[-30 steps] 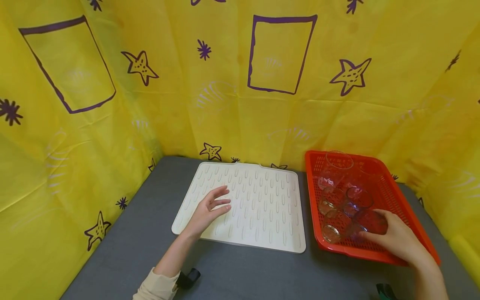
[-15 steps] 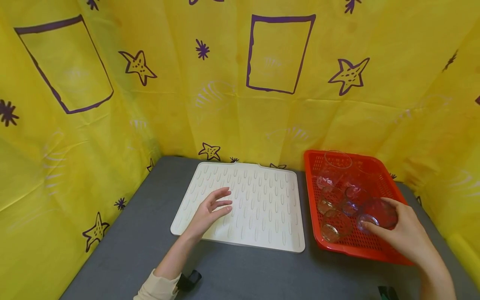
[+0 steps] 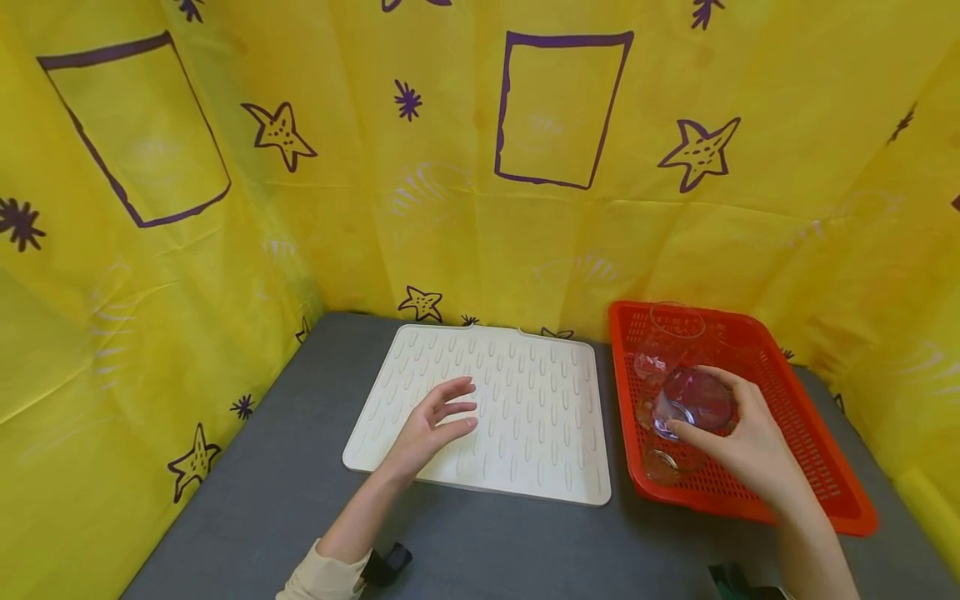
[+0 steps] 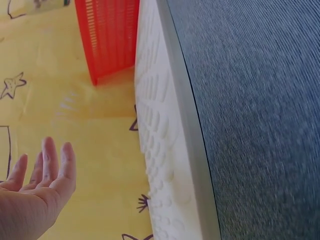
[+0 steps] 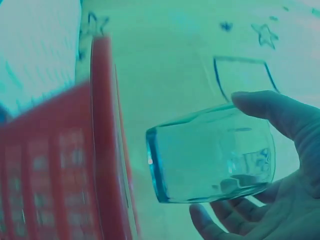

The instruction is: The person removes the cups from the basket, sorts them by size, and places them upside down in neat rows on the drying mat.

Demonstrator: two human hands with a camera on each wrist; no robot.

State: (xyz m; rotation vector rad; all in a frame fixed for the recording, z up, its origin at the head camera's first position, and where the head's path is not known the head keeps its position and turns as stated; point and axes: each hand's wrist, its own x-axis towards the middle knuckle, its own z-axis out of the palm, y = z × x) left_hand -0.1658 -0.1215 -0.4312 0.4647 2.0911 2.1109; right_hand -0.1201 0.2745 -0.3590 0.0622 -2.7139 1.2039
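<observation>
My right hand (image 3: 750, 433) grips a clear glass tumbler (image 3: 693, 402), thumb on one side and fingers on the other, over the red plastic basket (image 3: 832, 475). In the right wrist view the tumbler (image 5: 215, 155) shows whole, its thick base pointing toward the basket's rim (image 5: 105, 125). Several more clear glasses stand in the basket, among them a tall glass (image 3: 675, 325) at the back and a low glass (image 3: 663, 465) at the front, partly hidden behind the held one. My left hand (image 3: 431, 425) hovers over the white ridged drying mat (image 3: 525, 400), fingers relaxed, holding nothing.
The mat lies on a grey tabletop (image 3: 480, 542), left of the basket. A yellow cloth (image 3: 345, 233) printed with starfish hangs behind and along both sides. The basket's raised rim borders the glasses.
My right hand has lifted the tumbler up from among the basket's glasses and carried it leftward. My left hand has shifted slightly to the right over the mat.
</observation>
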